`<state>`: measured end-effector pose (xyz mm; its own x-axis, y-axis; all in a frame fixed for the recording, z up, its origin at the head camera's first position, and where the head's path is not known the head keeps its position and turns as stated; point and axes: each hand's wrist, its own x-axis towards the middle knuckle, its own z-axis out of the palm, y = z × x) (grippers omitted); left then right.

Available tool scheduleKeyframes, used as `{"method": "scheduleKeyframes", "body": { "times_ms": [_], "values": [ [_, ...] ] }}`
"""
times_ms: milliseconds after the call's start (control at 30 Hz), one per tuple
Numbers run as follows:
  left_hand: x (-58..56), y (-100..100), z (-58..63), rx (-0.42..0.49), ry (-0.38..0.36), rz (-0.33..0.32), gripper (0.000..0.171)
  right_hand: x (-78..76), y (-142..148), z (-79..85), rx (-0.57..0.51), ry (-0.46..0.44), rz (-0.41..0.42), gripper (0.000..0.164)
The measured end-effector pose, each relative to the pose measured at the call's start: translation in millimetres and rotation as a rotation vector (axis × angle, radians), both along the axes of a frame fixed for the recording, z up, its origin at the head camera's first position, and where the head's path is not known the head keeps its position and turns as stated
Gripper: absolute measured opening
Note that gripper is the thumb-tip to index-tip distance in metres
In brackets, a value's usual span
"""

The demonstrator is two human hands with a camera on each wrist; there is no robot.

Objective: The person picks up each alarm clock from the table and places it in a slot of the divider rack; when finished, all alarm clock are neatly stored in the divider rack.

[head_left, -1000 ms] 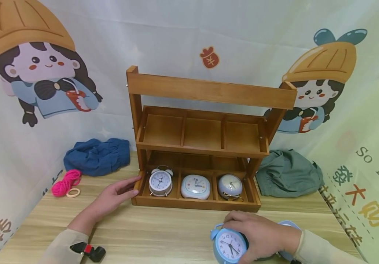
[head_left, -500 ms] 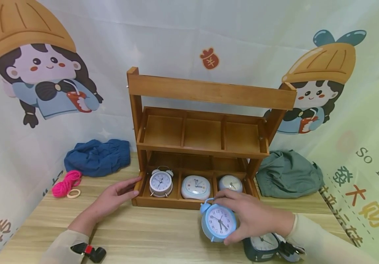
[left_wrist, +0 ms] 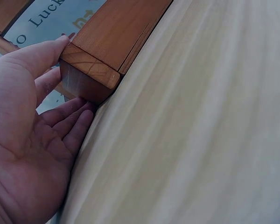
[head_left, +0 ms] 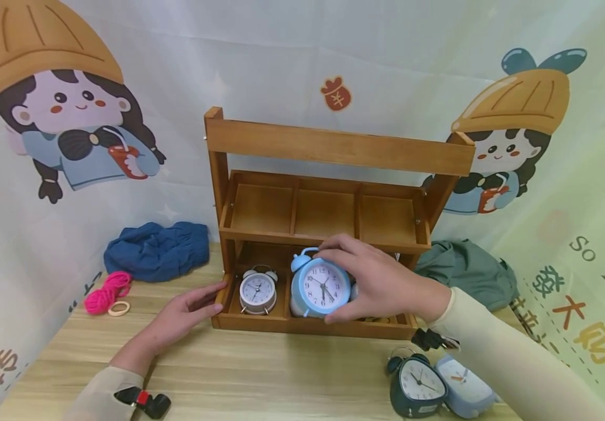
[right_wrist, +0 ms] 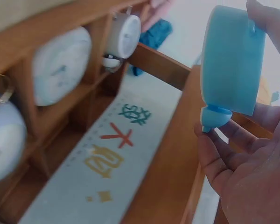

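Observation:
My right hand (head_left: 387, 283) grips a light blue twin-bell alarm clock (head_left: 323, 286), thumb low and fingers over its top. The clock is in front of the middle lower compartment of a wooden shelf (head_left: 334, 143), dial facing me. In the right wrist view its blue back (right_wrist: 233, 60) shows. A white twin-bell alarm clock (head_left: 257, 292) stands in the lower left compartment. A rounded white clock (right_wrist: 60, 65) and a bluish clock (right_wrist: 4, 135), mostly hidden in the head view, occupy the other lower compartments. My left hand (head_left: 184, 316) touches the shelf's lower left end with extended fingers.
On the table's right front stand a dark green alarm clock (head_left: 418, 389) and a pale blue clock (head_left: 463, 389). Blue cloth (head_left: 157, 251), pink yarn (head_left: 106, 292) and a wooden ring (head_left: 119, 309) lie left; green cloth (head_left: 468, 272) lies right. Upper compartments (head_left: 323, 210) span the shelf.
My right hand has carried the light blue alarm clock up and leftward from the table's front to the lower compartments, uncovering the dark green and pale blue clocks. My left hand stays put.

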<state>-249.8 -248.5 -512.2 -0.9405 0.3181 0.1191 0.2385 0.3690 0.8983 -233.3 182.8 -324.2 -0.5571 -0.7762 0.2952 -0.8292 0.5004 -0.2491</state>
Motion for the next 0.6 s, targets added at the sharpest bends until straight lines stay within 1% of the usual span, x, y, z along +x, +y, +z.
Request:
{"method": "scheduleKeyframes", "body": {
  "times_ms": [100,200,367,500,600],
  "values": [
    [-0.8,0,1.3,-0.013,0.004,0.005,0.058,-9.6,-11,11.7,-0.016,0.044,0.011,0.098],
    [-1.1,-1,1.4,-0.024,0.007,0.010,0.058,-20.2,-21,21.2,-0.033,0.086,0.002,0.097],
    [-0.7,-1,1.2,-0.039,0.013,0.017,0.058,-37.9,-41,34.6,-0.076,0.131,-0.048,0.097],
    [-0.8,-1,0.6,-0.038,0.012,0.018,0.058,-52.4,-56,42.4,-0.103,0.160,-0.090,0.097],
    [-1.1,0,0.4,-0.031,0.009,0.017,0.058,-63.6,-67,46.6,-0.109,0.185,-0.107,0.099]
  ]
}}
